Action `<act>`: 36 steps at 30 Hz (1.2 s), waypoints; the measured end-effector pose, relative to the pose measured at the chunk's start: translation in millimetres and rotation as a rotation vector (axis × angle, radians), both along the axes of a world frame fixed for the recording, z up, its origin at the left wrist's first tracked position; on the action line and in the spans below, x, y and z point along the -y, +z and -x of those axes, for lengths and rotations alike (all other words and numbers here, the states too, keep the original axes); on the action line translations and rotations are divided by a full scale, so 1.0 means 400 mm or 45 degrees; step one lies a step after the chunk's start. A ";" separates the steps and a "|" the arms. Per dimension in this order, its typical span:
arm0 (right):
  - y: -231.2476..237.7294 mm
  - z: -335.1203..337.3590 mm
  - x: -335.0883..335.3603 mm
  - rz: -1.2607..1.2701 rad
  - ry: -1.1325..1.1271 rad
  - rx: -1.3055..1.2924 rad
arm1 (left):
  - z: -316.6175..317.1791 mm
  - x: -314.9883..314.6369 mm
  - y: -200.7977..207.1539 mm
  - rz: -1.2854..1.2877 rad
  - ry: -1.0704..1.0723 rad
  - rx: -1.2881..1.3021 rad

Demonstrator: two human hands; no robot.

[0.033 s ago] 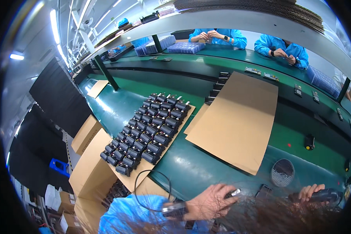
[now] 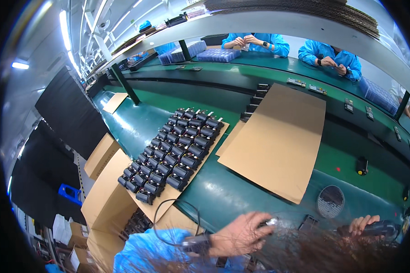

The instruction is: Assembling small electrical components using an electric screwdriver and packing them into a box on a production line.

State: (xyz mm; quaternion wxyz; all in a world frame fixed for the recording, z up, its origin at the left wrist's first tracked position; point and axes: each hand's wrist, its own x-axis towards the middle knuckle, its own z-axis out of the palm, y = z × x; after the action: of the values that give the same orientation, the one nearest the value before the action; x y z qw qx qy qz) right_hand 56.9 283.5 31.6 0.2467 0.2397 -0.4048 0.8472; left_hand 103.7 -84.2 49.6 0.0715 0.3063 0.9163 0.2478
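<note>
Head view, left hand [image 2: 241, 234]: fingers curled, pinching a small silvery piece [image 2: 271, 222]; its long axis too blurred to read.
Right hand [image 2: 363, 224]: fingers wrapped round a black tool [image 2: 385, 228], smooth rounded barrel, long axis roughly left-right.
Key relation: silvery piece at left fingertips; tool to its right, well apart; dark boxy part [image 2: 309, 223] on the bench [image 2: 209, 193] between the 2 hands.
Oval dish [image 2: 330, 201]: just beyond boxy part; speckled grey inside, contents unresolved.
Black modules [image 2: 168, 154]: smooth, rounded, thin-wired, ranked on tan board [image 2: 224, 129].
Cardboard sheet [image 2: 278, 141]: matte, flat, farther out.
Bench surface: glossy green.
</note>
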 end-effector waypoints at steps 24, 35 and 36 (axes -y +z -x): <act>-0.014 -0.034 0.028 0.199 -0.235 0.150 | -0.119 0.496 0.013 0.306 1.084 -0.488; 0.009 -0.018 0.004 0.027 0.055 0.017 | -0.096 0.507 0.021 0.378 1.042 -0.465; 0.009 -0.016 -0.002 0.024 0.047 0.021 | -0.093 0.508 0.018 0.354 1.036 -0.465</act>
State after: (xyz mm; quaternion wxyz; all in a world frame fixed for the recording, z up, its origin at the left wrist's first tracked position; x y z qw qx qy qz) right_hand 63.3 284.2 35.1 0.2299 0.2379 -0.3944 0.8573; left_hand 140.9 -287.5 56.8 -0.1536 -0.0519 0.9841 0.0725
